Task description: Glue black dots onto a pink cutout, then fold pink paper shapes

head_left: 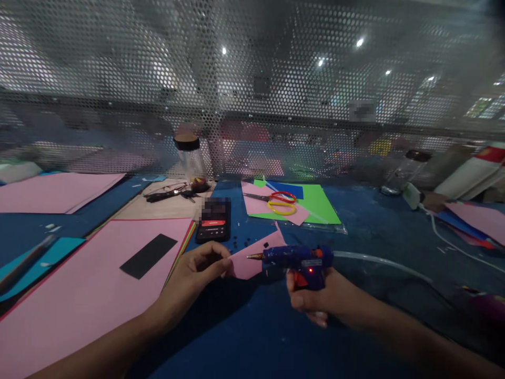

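My right hand (311,297) is wrapped round the grip of a blue hot glue gun (298,257). A red light glows on its side, and the metal nozzle points left. A clear glue stick (379,258) trails from the back. My left hand (203,266) is closed, thumb and forefinger pinched at the left edge of a small pink paper piece (246,264). One tiny black square (265,245) shows on that paper. The nozzle tip is in front of the paper, close to my left fingertips; whether it touches cannot be told. Several tiny black bits (235,242) lie behind on the blue table.
Scissors (282,202) rest on green and pink sheets. A phone (214,221) lies left of centre, near a jar (192,163). A black paper strip (148,256) sits on large pink sheets (87,295). A perforated metal screen (252,95) stands behind; a white cable (445,239) runs at right.
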{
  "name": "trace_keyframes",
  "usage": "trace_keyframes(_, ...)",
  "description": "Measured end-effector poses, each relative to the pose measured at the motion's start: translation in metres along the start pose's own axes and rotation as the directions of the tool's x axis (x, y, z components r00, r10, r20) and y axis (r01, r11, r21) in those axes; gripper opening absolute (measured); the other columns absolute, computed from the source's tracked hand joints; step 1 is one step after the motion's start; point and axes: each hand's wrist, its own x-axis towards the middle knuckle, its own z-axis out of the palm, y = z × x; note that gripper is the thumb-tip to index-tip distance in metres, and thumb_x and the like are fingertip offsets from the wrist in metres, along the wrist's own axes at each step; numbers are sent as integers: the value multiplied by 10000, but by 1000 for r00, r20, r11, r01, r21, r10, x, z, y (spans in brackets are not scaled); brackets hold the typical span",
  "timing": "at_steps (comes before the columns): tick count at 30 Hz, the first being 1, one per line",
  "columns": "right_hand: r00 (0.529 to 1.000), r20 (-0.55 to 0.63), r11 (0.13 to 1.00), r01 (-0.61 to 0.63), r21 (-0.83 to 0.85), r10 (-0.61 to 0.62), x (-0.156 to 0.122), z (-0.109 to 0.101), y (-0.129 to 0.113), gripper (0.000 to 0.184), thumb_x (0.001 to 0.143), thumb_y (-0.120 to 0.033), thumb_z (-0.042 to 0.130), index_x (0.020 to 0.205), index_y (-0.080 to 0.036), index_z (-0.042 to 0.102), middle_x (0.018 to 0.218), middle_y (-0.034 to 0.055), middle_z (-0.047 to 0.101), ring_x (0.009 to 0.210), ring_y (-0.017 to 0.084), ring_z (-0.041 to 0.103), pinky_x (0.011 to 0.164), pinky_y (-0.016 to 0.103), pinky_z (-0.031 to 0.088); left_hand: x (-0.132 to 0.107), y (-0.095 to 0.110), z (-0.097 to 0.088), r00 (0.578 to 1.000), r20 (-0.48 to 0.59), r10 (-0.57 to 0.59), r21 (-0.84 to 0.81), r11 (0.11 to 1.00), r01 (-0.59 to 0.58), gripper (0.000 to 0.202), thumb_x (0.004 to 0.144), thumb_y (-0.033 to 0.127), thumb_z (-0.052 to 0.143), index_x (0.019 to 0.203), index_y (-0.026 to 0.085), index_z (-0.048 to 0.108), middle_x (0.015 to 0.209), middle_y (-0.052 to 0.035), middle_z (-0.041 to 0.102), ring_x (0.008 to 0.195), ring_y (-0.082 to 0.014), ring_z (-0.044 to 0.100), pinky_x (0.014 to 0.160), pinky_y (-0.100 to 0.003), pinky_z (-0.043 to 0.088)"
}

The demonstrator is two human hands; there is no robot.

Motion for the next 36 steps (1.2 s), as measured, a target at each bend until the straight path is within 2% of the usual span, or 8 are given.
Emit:
trace_keyframes(4,1000,12,1000,7,12,-7,-2,-2,-4,398,734,-442,851,932,-198,608,677,-66,566,423,38,439,420,189,414,4,5,-5,999,-42,16,-42,999,-18,183,896,334,702,773,204,665,729,19,627,745,-143,566,734,-249,423)
trace_keyframes(7,998,-46,999,41,3,-41,-1,-4,-3,382,738,-436,843,930,-200,612,674,-68,564,430,38,424,425,191,411,7,11,-11,993,-117,2,-113,994,-15,134,867,296,728,782,200,686,726,17,614,743,-138,562,735,-243,433)
trace_keyframes(13,981,-195,976,-27,-218,-17,2,-11,-4,280,830,-427,745,952,-201,631,683,-45,582,457,53,441,440,188,417,11,20,-21,970,-244,7,-187,981,-54,95,834,254,749,767,200,708,752,16,626,738,-123,560,703,-218,446)
trace_keyframes(16,970,-244,951,-64,-303,-12,3,-13,-6,249,835,-396,738,954,-200,641,760,-17,606,560,85,522,469,189,447,11,18,-26,968,-251,4,-210,976,-58,85,836,246,756,784,196,710,765,21,636,746,-117,561,705,-210,447)
trace_keyframes(19,969,-244,933,-106,-344,20,4,-12,-3,293,826,-444,749,977,-209,660,861,14,639,691,124,586,502,191,460,10,17,-33,963,-269,-6,-232,971,-59,87,827,238,769,798,184,706,775,18,650,757,-120,572,725,-219,457)
trace_keyframes(24,955,-282,874,-215,-435,94,8,-8,4,386,824,-547,735,1040,-230,699,869,17,670,661,122,561,518,209,430,11,17,-42,942,-335,-11,-252,964,-79,108,781,223,790,780,162,701,745,3,656,732,-128,579,706,-240,462)
trace_keyframes(31,952,-304,852,-167,-496,9,11,-2,4,334,843,-495,726,1034,-221,706,908,41,699,686,156,590,534,241,431,13,8,-44,948,-317,15,-221,971,-89,55,827,205,747,810,178,703,782,8,654,773,-138,575,770,-263,453)
trace_keyframes(36,953,-299,822,-134,-553,-46,10,5,8,316,826,-518,732,998,-254,705,878,13,684,692,158,575,560,253,426,13,5,-43,947,-321,24,-162,984,-80,61,834,215,732,801,177,698,772,3,642,765,-146,567,731,-264,434)
